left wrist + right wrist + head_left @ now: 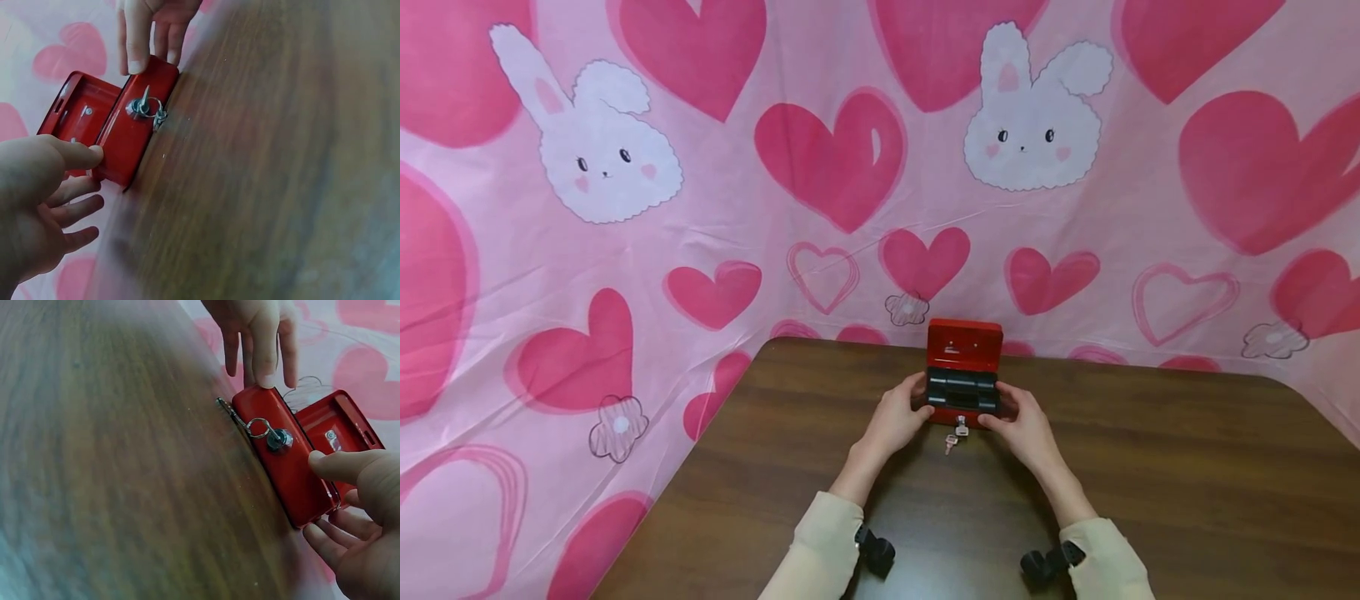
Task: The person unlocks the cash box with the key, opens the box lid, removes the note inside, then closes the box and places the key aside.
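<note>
A small red cash box [946, 417] stands on the table near its far edge, with its red lid [964, 343] raised upright. Inside lies a black tray [962, 392]. My left hand [897, 418] grips the left end of the box, thumb on its front top corner and fingers along the side. At the opposite end my right hand [1026, 427] holds it the same way. A key [145, 95] sits in the front lock [279, 440]; a ring [255, 428] hangs from it with another key [951, 442].
The brown wooden table [1150, 467] spreads out in front and to both sides. Right behind the box rises a pink cloth [820, 275] printed with hearts and rabbits. Black cameras [877, 554] are strapped at both wrists, over pale sleeves [823, 542].
</note>
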